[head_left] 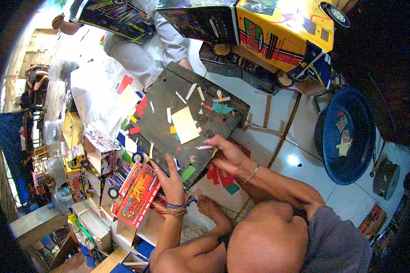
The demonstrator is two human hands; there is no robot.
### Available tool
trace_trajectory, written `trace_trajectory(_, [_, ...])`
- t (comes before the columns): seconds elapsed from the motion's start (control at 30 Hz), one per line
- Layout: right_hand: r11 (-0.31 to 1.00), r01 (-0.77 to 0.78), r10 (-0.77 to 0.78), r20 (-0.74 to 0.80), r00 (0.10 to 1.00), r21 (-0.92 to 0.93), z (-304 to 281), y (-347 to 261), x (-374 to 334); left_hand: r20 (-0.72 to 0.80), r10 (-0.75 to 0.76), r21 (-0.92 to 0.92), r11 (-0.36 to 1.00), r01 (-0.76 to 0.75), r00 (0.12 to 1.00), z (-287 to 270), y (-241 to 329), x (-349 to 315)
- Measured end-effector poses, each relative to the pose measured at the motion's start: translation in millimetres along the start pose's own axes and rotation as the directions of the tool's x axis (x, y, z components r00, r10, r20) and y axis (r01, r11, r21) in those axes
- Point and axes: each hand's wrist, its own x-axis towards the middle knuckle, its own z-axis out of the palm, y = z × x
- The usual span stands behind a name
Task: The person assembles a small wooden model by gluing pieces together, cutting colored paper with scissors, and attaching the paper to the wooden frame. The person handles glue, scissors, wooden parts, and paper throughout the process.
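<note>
Dark board (157, 125), scuffed on top, extends forward from the fingers. The right hand (224, 152) pinches its near edge, thumb above; the left hand (171, 182) spreads thumb and forefinger at that edge, its other fingers' hold unclear. Loose scraps (222, 108) and a cream sheet (185, 125) lie ahead of both; a tilt could spill them. Swinging the board could knock the red toy truck (136, 195) just left of the left fingers.

Blue basin (359, 109) with paper scraps (345, 149), yellow toy truck (284, 34), white floor tiles (312, 170), blue sheet (13, 148) at left
</note>
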Motion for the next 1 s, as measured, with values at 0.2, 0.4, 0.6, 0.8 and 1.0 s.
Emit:
trace_trajectory(0.2, [0.999, -0.014, 0.013, -0.025, 1.0, -0.044, -1.1, 7.5, 1.2, -0.035, -0.143, -0.115, 0.984, 0.139, 0.989, 1.1, -17.3, -3.1])
trace_trajectory(0.4, [0.995, -0.095, 0.094, -0.024, 0.995, -0.042, -10.6, 22.1, 10.4, -0.042, -0.202, -0.318, 0.931, 0.179, 0.978, -7.1, -36.7, 3.5])
trace_trajectory(0.6, [0.991, -0.107, 0.104, -0.038, 0.994, -0.082, -38.8, 39.4, 7.6, 0.023, -0.272, -0.379, 0.888, 0.261, 0.962, -3.6, -47.5, -6.1])
trace_trajectory(0.8, [0.85, -0.025, 0.012, -0.027, 1.0, -0.527, -39.2, 32.1, -3.2, 0.019, -0.308, -0.362, 0.885, 0.294, 0.951, -16.4, -40.2, -1.4])
trace_trajectory(1.0, [-0.087, 0.129, -0.04, 0.133, 0.99, -0.988, -96.7, -41.1, -57.6, 0.149, 0.431, 0.34, 0.823, -0.455, 0.89, -26.0, 40.7, 17.8])
